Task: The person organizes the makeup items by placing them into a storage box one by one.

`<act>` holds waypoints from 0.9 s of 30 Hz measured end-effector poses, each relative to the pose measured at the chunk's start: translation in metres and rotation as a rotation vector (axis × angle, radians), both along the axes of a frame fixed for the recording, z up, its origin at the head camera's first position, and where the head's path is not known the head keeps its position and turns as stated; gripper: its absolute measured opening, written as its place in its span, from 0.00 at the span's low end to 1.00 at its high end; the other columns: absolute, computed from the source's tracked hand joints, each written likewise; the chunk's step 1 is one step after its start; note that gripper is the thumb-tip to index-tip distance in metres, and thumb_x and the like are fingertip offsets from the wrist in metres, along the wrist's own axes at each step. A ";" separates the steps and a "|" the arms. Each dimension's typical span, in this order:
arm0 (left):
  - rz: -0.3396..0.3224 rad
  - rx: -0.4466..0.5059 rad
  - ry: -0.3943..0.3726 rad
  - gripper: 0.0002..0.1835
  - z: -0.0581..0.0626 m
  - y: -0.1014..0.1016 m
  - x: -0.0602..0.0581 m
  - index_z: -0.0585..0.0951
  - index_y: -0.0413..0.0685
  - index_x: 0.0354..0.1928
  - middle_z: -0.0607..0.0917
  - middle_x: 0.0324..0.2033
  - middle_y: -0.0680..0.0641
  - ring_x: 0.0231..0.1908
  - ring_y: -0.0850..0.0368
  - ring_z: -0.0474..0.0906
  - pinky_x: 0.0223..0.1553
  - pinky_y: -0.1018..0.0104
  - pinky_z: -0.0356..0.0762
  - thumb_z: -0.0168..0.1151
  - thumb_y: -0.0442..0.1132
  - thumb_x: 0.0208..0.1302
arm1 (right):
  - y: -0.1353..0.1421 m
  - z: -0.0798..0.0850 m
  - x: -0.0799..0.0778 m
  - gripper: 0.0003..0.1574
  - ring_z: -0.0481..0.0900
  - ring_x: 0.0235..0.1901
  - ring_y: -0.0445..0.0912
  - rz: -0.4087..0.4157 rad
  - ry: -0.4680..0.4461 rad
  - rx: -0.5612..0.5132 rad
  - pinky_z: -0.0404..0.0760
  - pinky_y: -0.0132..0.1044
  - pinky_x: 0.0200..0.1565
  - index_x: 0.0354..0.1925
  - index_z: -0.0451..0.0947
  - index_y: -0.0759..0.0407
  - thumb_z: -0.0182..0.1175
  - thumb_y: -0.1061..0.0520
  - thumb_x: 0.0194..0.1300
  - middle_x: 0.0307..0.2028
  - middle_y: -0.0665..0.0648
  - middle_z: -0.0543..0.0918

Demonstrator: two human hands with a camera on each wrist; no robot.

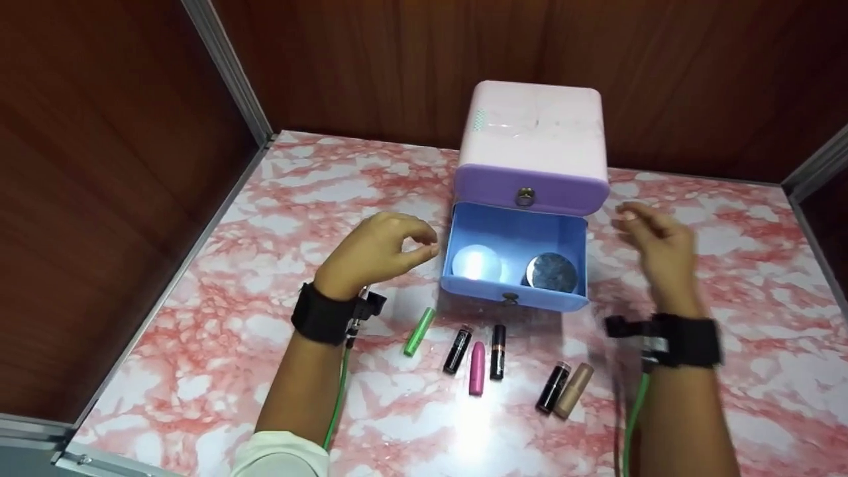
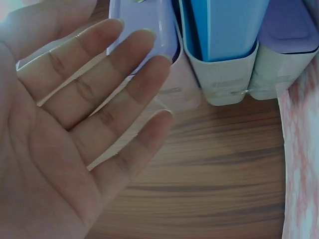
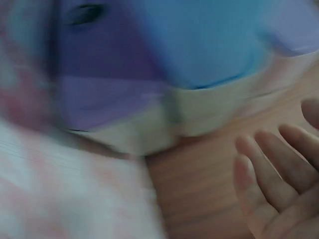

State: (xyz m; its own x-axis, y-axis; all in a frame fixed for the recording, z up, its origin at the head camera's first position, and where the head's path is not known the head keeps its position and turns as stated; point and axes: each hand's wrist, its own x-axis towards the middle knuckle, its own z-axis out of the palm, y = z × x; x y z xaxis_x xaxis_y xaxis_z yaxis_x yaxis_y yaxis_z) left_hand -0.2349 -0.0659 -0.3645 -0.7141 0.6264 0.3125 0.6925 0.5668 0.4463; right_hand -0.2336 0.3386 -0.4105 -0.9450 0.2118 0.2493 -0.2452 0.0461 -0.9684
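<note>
A pink drawer cabinet (image 1: 536, 122) stands at the back, its purple top drawer (image 1: 487, 185) closed. Below that, a blue drawer (image 1: 487, 291) is pulled out with two round items inside: a shiny pale disc (image 1: 478, 262) on the left and a dark, mirror-like disc (image 1: 551, 271) on the right. My left hand (image 1: 371, 248) hovers by the blue drawer's left side, holding nothing; its fingers look spread and fairly straight in the left wrist view. On the other side, my right hand (image 1: 666, 248) is raised beside the cabinet with loosely bent fingers and an empty palm.
In front of the drawer lie a green tube (image 1: 419, 332), a pink tube (image 1: 477, 369), several black lipstick-like tubes (image 1: 497, 352) and a tan tube (image 1: 574, 391). The marbled red-and-white tabletop (image 1: 232, 331) meets brown wood panels (image 1: 344, 66) at the back and sides.
</note>
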 end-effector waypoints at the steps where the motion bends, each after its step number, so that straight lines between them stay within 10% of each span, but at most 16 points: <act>1: 0.006 -0.012 -0.009 0.11 0.001 -0.001 0.001 0.87 0.49 0.42 0.86 0.37 0.55 0.42 0.63 0.80 0.46 0.66 0.75 0.63 0.46 0.66 | 0.001 0.011 0.008 0.19 0.84 0.43 0.46 -0.001 0.016 0.068 0.79 0.31 0.46 0.53 0.80 0.68 0.61 0.59 0.68 0.45 0.56 0.85; 7: 0.027 -0.124 -0.090 0.12 0.003 0.001 0.003 0.87 0.52 0.44 0.86 0.41 0.56 0.45 0.61 0.80 0.47 0.65 0.74 0.65 0.48 0.64 | 0.006 0.056 0.055 0.28 0.81 0.46 0.43 0.012 -0.105 0.696 0.76 0.31 0.45 0.61 0.77 0.54 0.57 0.42 0.69 0.49 0.55 0.84; 11: 0.022 -0.182 -0.147 0.13 -0.001 0.004 0.001 0.87 0.52 0.44 0.86 0.40 0.56 0.44 0.60 0.80 0.47 0.64 0.75 0.68 0.50 0.60 | 0.003 0.062 0.064 0.39 0.80 0.50 0.56 0.259 -0.269 0.927 0.77 0.51 0.48 0.66 0.70 0.56 0.54 0.34 0.68 0.55 0.63 0.80; 18: 0.003 -0.249 -0.316 0.11 -0.022 0.018 -0.007 0.86 0.54 0.32 0.84 0.30 0.58 0.31 0.59 0.77 0.34 0.64 0.75 0.73 0.51 0.54 | -0.012 0.051 0.056 0.47 0.84 0.42 0.51 0.524 -0.364 1.060 0.80 0.53 0.46 0.58 0.77 0.65 0.61 0.29 0.59 0.50 0.65 0.82; 27: 0.046 -0.340 -0.358 0.10 -0.034 0.033 -0.007 0.87 0.54 0.23 0.80 0.18 0.59 0.20 0.61 0.69 0.25 0.65 0.71 0.75 0.50 0.50 | -0.021 0.037 0.044 0.12 0.82 0.25 0.44 0.649 -0.427 1.083 0.79 0.40 0.32 0.25 0.86 0.52 0.68 0.48 0.59 0.21 0.48 0.84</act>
State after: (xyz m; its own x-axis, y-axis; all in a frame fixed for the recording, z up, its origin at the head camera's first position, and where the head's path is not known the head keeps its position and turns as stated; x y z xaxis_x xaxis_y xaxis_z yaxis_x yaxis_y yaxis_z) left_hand -0.2414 -0.0332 -0.3982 -0.7685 0.6158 -0.1737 0.5007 0.7479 0.4359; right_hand -0.1899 0.3176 -0.3731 -0.8445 -0.4191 -0.3334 -0.2040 0.8273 -0.5234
